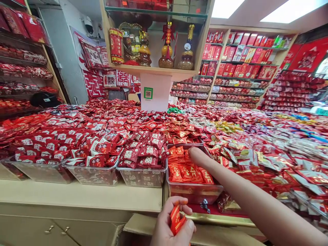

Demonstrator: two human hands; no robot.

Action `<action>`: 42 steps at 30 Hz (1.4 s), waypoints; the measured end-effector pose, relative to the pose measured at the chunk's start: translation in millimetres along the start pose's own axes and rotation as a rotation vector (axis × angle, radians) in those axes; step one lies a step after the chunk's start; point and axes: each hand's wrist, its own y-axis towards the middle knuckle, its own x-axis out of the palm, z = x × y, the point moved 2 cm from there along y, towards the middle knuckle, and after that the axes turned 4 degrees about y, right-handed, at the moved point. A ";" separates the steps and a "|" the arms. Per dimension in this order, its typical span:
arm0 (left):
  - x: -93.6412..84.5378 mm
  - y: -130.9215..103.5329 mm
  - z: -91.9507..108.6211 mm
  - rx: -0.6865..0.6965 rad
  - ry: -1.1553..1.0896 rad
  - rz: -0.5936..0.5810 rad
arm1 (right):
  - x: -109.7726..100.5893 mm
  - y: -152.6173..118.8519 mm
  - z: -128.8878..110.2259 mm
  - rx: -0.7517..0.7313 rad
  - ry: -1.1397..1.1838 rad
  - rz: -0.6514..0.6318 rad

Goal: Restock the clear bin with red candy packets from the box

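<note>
My left hand (175,225) is low in the middle, above an open cardboard box (143,223). Its fingers curl around shiny red candy packets (176,218). My right hand (198,155) reaches into a clear plastic bin (194,188) at its back right side. Standing upright in that bin are rows of red candy packets (191,173) with gold characters. The right fingers point down and away from me, so whether they grip a packet is hidden.
Left of that bin, more clear bins (142,177) hold dark red packets. Heaps of wrapped candies (256,150) cover the counter behind and to the right. A display cabinet (156,70) with bottles hangs above a white pillar (156,97). Keys (205,206) lie by the bin.
</note>
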 end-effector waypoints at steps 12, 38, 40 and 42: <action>-6.1 8.4 12.1 -0.087 -0.196 0.109 | -28.2 -20.3 -2.3 -0.028 0.172 0.207; -3.5 8.7 13.6 0.070 -0.004 0.042 | 19.5 -191.2 -86.3 -0.176 1.217 0.348; -3.6 9.2 13.7 0.027 0.001 -0.021 | 20.9 -190.6 -83.6 -0.158 1.216 0.384; -5.4 10.3 13.7 -0.012 0.050 -0.065 | 23.7 -189.2 -82.2 -0.100 1.412 0.324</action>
